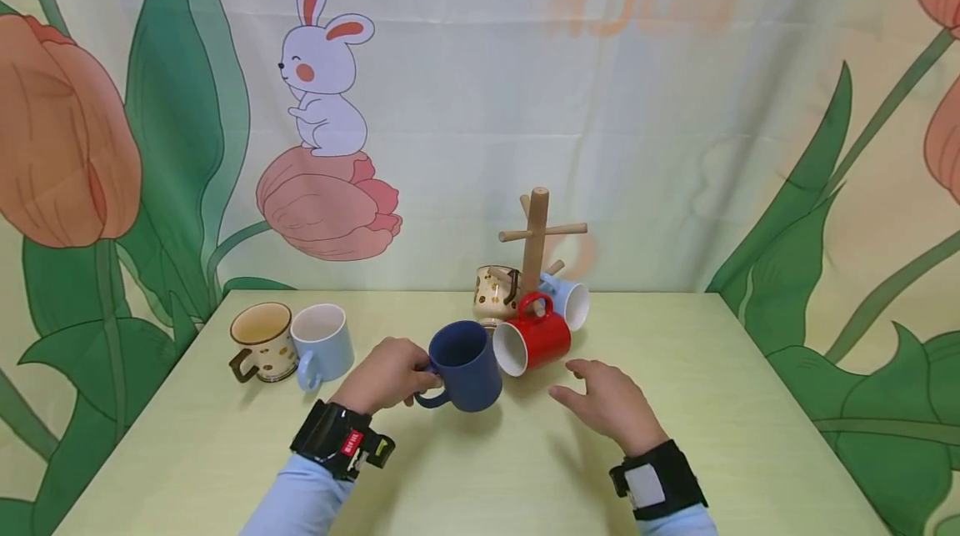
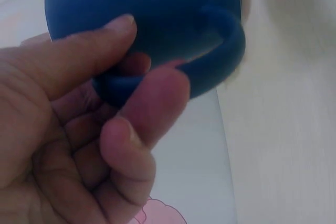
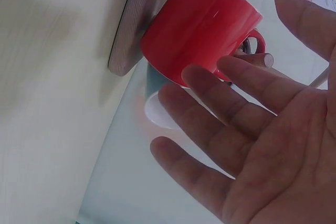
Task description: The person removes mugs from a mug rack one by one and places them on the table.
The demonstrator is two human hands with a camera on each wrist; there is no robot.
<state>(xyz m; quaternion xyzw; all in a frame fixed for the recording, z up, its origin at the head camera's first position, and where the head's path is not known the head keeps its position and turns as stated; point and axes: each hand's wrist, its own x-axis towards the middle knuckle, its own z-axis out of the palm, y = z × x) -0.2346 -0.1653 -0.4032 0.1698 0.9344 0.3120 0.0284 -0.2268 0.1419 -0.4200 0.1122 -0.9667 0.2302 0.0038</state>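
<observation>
I have the dark blue mug (image 1: 467, 365) by its handle, my left hand (image 1: 386, 375) curled round the loop with the thumb on top and the forefinger hooked under it (the left wrist view shows this plainly, the handle pinched between them). The mug sits near the middle of the table (image 1: 750, 403), mouth tilted up and a little toward me, its handle pointing left into my hand; I cannot tell whether its base touches the tabletop or hangs just above it. Just to its right hangs the red mug (image 1: 531, 343), lying on its side with the white inside facing me, its handle over a low peg of the wooden mug tree (image 1: 535, 246). My right hand (image 1: 611, 403) is near that red mug, on its right and nearer to me, palm down, fingers straight and spread apart, holding nothing; in the right wrist view the fingertips (image 3: 197, 77) lie just in front of the red wall, and I cannot tell if they touch it. On the far side of the tree hang a cream spotted mug (image 1: 495, 294) and a pale blue mug (image 1: 566, 301). Well apart, at the far left of the table, a second cream spotted mug (image 1: 262, 343) and a second pale blue mug (image 1: 322, 344) stand upright, touching side by side.
</observation>
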